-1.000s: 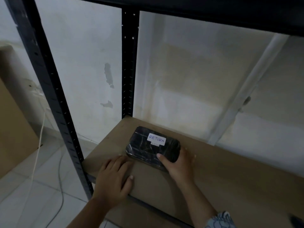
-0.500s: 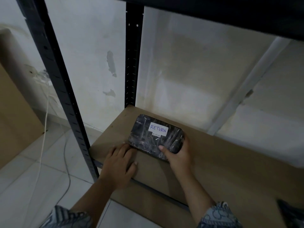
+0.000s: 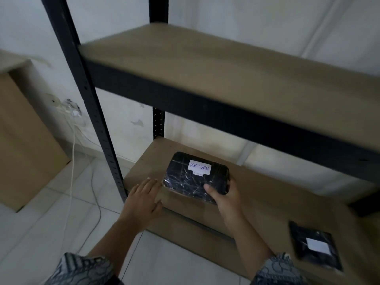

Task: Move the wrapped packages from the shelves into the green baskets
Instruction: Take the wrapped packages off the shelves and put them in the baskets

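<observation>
A black wrapped package (image 3: 191, 178) with a white label reading RETURN sits at the left end of the lower shelf (image 3: 267, 202). My right hand (image 3: 225, 195) grips its near right corner, thumb on top. My left hand (image 3: 144, 197) lies flat on the shelf board just left of the package, fingers straight. A second black wrapped package (image 3: 315, 246) with a white label lies further right on the same shelf. No green basket is in view.
The upper shelf (image 3: 205, 58) juts out above the hands. Black metal uprights (image 3: 86, 95) frame the rack's left side. A cardboard box (image 3: 22, 140) stands on the tiled floor at left, with white cables (image 3: 73, 161) trailing from a wall socket.
The view has pulled back and up, revealing the upper shelf and a second package. Both hands stay where they were on the shelf and package.
</observation>
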A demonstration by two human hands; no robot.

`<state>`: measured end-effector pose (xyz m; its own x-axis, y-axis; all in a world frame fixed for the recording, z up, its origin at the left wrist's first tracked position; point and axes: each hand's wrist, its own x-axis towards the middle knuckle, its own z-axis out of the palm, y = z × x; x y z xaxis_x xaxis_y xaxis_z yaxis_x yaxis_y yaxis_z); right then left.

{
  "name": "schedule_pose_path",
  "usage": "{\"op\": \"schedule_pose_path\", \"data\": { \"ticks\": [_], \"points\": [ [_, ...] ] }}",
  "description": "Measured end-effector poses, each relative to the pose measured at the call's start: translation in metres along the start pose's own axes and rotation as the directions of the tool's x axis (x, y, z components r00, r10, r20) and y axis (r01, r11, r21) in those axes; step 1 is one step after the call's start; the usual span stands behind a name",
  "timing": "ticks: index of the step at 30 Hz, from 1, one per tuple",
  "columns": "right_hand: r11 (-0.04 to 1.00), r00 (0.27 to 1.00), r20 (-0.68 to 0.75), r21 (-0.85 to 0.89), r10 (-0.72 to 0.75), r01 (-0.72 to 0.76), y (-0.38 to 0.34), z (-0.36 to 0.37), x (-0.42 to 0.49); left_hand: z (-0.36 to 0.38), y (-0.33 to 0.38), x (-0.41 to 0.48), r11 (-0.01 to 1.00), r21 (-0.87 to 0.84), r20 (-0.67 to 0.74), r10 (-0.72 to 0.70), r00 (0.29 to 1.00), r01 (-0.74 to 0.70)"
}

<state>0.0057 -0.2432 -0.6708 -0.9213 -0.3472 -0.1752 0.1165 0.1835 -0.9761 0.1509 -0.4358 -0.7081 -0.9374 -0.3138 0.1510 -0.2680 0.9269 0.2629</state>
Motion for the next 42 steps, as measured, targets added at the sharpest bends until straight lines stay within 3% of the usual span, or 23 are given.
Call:
{"op": "schedule_pose_path", "data": {
  "ticks": [8, 17, 23, 32, 42],
  "points": [
    [0.992, 0.991, -0.057, 0.055, 0.118, -0.115, -0.062, -0.089, -0.098, -0.086, 0.088, -0.036, 0.997, -0.050, -0.006, 0.052, 0.999, -0.052],
    [0.993, 0.965, -0.262, 0.122, 0.032, 0.001, -0.096, -0.190, -0.206, -0.129, 0.194, -0.051, 0.940, -0.145, -0.054, 0.303, 0.952, -0.307],
    [0.991, 0.896, -0.444, 0.109, -0.025, 0.082, -0.095, -0.249, -0.284, -0.141, 0.266, -0.081, 0.886, -0.128, -0.004, 0.448, 0.894, -0.445],
    [0.984, 0.736, -0.676, 0.109, -0.031, 0.142, -0.095, -0.347, -0.382, -0.137, 0.387, -0.112, 0.763, -0.252, 0.033, 0.621, 0.783, -0.595],
    [0.965, 0.595, -0.803, 0.125, -0.038, 0.231, -0.076, -0.495, -0.419, -0.127, 0.556, -0.105, 0.617, -0.178, 0.051, 0.784, 0.619, -0.766]
  ]
}}
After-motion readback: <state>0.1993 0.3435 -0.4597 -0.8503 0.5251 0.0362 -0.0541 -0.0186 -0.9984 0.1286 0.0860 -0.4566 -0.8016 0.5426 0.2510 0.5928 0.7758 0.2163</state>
